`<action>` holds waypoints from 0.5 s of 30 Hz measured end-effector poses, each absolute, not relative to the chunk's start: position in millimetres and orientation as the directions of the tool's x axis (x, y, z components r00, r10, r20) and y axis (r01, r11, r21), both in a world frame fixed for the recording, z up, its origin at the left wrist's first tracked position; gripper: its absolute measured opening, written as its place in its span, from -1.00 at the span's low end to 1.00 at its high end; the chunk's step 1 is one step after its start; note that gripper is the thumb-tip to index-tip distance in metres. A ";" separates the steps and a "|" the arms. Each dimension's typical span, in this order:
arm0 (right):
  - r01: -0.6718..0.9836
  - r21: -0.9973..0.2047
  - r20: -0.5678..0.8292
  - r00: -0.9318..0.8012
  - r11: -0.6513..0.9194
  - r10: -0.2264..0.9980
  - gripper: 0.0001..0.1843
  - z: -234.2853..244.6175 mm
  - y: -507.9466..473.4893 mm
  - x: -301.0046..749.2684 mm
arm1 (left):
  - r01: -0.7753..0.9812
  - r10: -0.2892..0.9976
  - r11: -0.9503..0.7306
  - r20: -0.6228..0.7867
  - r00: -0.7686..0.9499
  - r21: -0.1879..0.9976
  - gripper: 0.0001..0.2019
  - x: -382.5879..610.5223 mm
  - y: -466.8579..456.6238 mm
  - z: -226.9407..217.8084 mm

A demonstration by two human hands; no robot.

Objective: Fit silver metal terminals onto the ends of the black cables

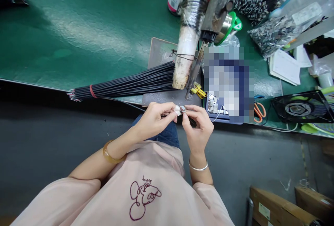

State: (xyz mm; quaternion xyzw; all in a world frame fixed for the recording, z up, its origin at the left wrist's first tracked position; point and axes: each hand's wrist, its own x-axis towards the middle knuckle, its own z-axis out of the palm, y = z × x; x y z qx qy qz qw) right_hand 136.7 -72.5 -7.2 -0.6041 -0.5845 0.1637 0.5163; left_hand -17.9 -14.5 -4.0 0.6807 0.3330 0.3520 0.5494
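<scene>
Pinching at the counter's front edge: right hand [198, 125] has thumb and index clamped on a small, shiny rectangular connector [183, 108]; left hand [156, 116], white-tipped, has fingers together at the connector's left end, anything between them hidden. Connector sits in front of the lap, just off the counter [91, 27]. Black cable bundle [130, 83], slim and straight, lies near the edge. Smooth, glossy green surface stretches wide leftward; rigid tray [223, 117] and foil-wrapped duct [191, 13] narrow room right and above.

Small silvery metal connector [183, 108], held up, partly covered.
</scene>
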 end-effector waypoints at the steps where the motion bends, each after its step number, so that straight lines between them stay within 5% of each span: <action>1: 0.587 -0.777 0.448 0.257 0.230 0.856 -0.90 -7.7 -72.7 136.7 | 0.031 0.844 -0.076 0.048 0.534 0.997 -0.87 -17.9 -13.4 -3.6; 5: 0.683 -0.669 0.606 0.272 0.294 0.748 -0.81 -6.4 -74.6 142.2 | -0.050 0.825 0.165 -0.110 0.554 0.985 -0.83 -16.0 -6.8 -1.4; 10: 0.751 -0.484 0.724 0.056 0.449 0.687 -0.74 -4.7 -76.6 146.8 | -0.081 0.820 0.199 -0.120 0.559 0.977 -0.87 -9.9 2.0 1.5; 15: 0.620 -0.694 0.630 0.279 0.365 0.725 -0.83 -11.1 -70.0 148.7 | -0.075 0.833 0.214 -0.142 0.534 0.974 -0.87 -6.3 6.6 7.1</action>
